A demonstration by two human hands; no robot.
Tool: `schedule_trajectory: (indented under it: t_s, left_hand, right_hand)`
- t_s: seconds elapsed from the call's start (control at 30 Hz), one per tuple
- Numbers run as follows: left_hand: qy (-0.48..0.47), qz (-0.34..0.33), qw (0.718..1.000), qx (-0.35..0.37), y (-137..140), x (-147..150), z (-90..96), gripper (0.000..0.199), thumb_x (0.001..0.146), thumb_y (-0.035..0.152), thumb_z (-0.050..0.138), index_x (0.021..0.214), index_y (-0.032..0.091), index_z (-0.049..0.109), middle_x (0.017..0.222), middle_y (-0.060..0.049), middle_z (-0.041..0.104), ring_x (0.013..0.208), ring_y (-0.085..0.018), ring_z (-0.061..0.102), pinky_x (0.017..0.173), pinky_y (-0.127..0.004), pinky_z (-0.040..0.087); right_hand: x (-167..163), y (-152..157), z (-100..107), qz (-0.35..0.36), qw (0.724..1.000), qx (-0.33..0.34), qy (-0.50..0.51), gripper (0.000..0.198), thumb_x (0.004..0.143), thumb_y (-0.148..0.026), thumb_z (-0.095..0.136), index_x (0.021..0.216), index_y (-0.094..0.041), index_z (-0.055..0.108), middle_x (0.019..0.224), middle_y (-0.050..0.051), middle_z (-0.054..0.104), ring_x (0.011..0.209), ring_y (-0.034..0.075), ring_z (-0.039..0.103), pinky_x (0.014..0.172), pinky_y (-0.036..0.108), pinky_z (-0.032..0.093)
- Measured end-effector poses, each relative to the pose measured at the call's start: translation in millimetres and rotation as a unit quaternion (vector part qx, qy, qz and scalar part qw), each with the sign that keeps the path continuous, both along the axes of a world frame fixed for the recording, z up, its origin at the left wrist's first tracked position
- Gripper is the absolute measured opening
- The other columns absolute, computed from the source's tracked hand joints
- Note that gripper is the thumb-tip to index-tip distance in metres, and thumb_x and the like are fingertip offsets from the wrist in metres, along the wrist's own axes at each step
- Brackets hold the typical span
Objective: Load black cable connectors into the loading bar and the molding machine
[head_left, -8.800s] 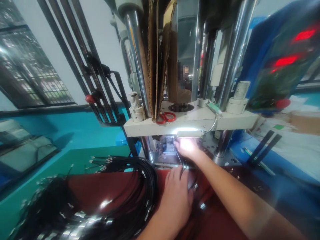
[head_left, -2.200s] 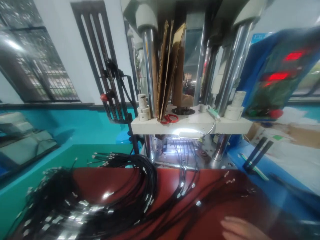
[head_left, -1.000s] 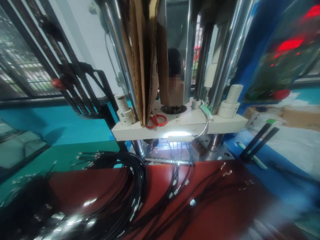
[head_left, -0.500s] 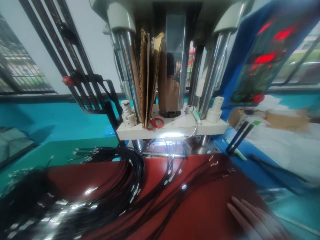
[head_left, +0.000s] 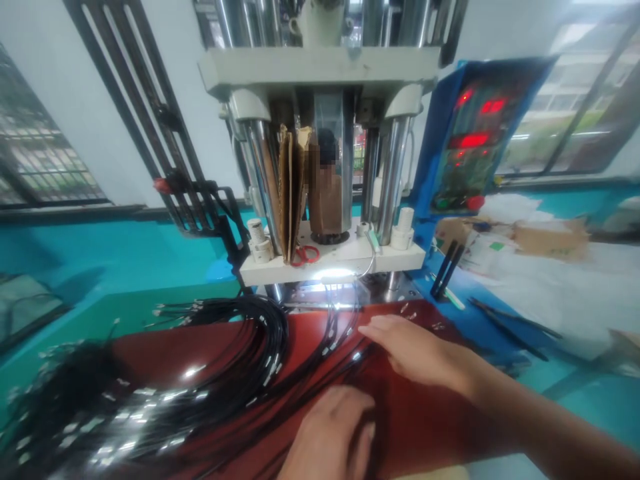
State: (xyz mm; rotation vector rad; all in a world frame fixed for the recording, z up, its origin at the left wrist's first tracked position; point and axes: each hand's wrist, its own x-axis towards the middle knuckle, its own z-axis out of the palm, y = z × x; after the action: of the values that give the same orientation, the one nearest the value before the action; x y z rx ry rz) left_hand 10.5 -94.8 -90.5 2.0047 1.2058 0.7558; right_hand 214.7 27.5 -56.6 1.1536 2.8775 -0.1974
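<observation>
L hand (head_left: 333, 427) nearest, over mid near edge of red table (head_left: 410, 433), fingers curled, thumb side facing R; can't tell if it's gripping a cable. R hand (head_left: 413, 347) a bit farther, twd far R part of table, fingers fwd & close tog., tips by the loose cables (head_left: 356, 357); can't tell if it has hold of one. Hands apart from each other. Loose cables run btwn/under the hands twd table's far R corner, metal ends there. Big blk cable pile (head_left: 165, 407) w/ lots of shiny ends covers near L corner, laps past L edge onto green surface (head_left: 117, 307). Thin cable group (head_left: 327, 350) crosses mid far edge, into press (head_left: 320, 67) under lit lamp (head_left: 334, 274). On press's wht plate (head_left: 400, 258): red-handled scissors (head_left: 317, 251), cardboard (head_left: 286, 193) upright. Blue ctrl box (head_left: 425, 167) w/ red displays farther R.
</observation>
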Motion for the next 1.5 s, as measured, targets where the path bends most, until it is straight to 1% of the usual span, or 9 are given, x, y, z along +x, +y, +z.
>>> schedule_trajectory:
  t_s: [0.17,0.37,0.57,0.67,0.77,0.87,1.0,1.13,1.5]
  left_hand:
    - [0.084,0.067,0.987,0.116,40.5,32.3,-14.1,0.053,0.082,-0.004,0.053,0.13,0.017,0.047,0.128,-0.007,0.044,0.115,-0.022,0.043,0.103,-0.033,0.035]
    - [0.242,0.056,0.964,0.094,58.1,57.1,-17.5,0.038,0.087,0.005,0.058,0.125,0.007,0.052,0.12,-0.015,0.049,0.113,-0.033,0.043,0.102,-0.047,0.032]
    - [0.053,0.046,0.998,0.005,69.9,49.7,-6.4,0.009,0.095,0.01,0.05,0.089,0.012,0.056,0.078,-0.005,0.057,0.071,-0.019,0.054,0.063,-0.026,0.037]
    - [-0.184,-0.021,0.978,-0.099,73.1,30.1,6.2,0.027,0.101,0.028,0.047,0.081,0.011,0.055,0.064,0.0,0.048,0.056,-0.012,0.042,0.052,-0.021,0.028]
    - [-0.337,-0.08,0.923,-0.165,72.0,12.6,23.9,0.033,0.1,0.039,0.05,0.097,0.008,0.057,0.072,-0.003,0.052,0.052,-0.009,0.034,0.048,-0.02,0.023]
    - [-0.382,-0.093,0.903,-0.176,67.3,5.1,37.3,0.034,0.099,0.039,0.054,0.104,0.005,0.057,0.077,-0.006,0.054,0.052,-0.009,0.034,0.047,-0.019,0.023]
    - [-0.35,-0.112,0.911,-0.186,58.9,4.0,40.7,0.04,0.1,0.042,0.051,0.106,0.003,0.056,0.082,-0.011,0.058,0.053,-0.011,0.042,0.05,-0.019,0.033]
    - [-0.288,-0.074,0.94,-0.166,52.1,-3.9,37.8,0.044,0.101,0.046,0.046,0.1,0.003,0.059,0.081,-0.012,0.06,0.064,-0.017,0.054,0.062,-0.024,0.042]
    - [-0.033,0.062,0.996,0.049,41.1,-29.6,37.9,0.037,0.105,0.035,0.04,0.076,0.014,0.05,0.069,0.002,0.046,0.063,-0.014,0.04,0.058,-0.023,0.027]
  right_hand:
    - [-1.0,1.2,-17.0,0.017,0.998,0.034,-0.049,0.039,0.079,-0.008,0.05,0.117,-0.008,0.059,0.119,0.018,0.056,0.113,0.031,0.052,0.098,0.046,0.039]
    - [17.6,-7.4,-4.0,-0.009,0.998,-0.029,-0.048,0.041,0.079,-0.011,0.053,0.119,-0.005,0.058,0.123,0.019,0.054,0.115,0.028,0.051,0.099,0.038,0.038]
    - [30.8,-35.0,37.2,-0.002,0.988,0.089,0.128,0.018,0.084,-0.01,0.046,0.094,-0.016,0.059,0.101,0.007,0.058,0.097,0.021,0.05,0.09,0.039,0.037]
    - [29.9,-64.5,51.8,-0.03,0.948,0.087,0.304,0.014,0.09,-0.016,0.045,0.095,-0.019,0.057,0.102,0.005,0.056,0.098,0.015,0.05,0.088,0.03,0.039]
    - [25.5,-71.1,49.6,-0.088,0.921,-0.161,0.344,0.016,0.091,-0.028,0.052,0.103,-0.02,0.055,0.094,0.004,0.057,0.08,0.012,0.053,0.071,0.025,0.043]
    - [14.4,-49.7,38.6,-0.063,0.823,-0.365,0.431,0.042,0.083,-0.035,0.065,0.116,-0.015,0.048,0.097,0.007,0.058,0.083,0.013,0.054,0.074,0.026,0.044]
    - [-7.2,-20.3,37.9,-0.048,0.733,-0.324,0.597,0.037,0.09,-0.037,0.055,0.119,-0.014,0.051,0.09,0.005,0.058,0.074,0.01,0.053,0.064,0.023,0.042]
    - [-22.6,-16.5,53.7,-0.089,0.772,-0.242,0.582,0.035,0.089,-0.044,0.055,0.094,-0.009,0.061,0.076,0.003,0.056,0.058,0.007,0.046,0.05,0.02,0.038]
    - [-24.6,-23.9,71.9,-0.15,0.827,-0.218,0.496,0.048,0.083,-0.058,0.055,0.104,-0.015,0.061,0.076,0.006,0.059,0.05,0.009,0.051,0.041,0.02,0.04]
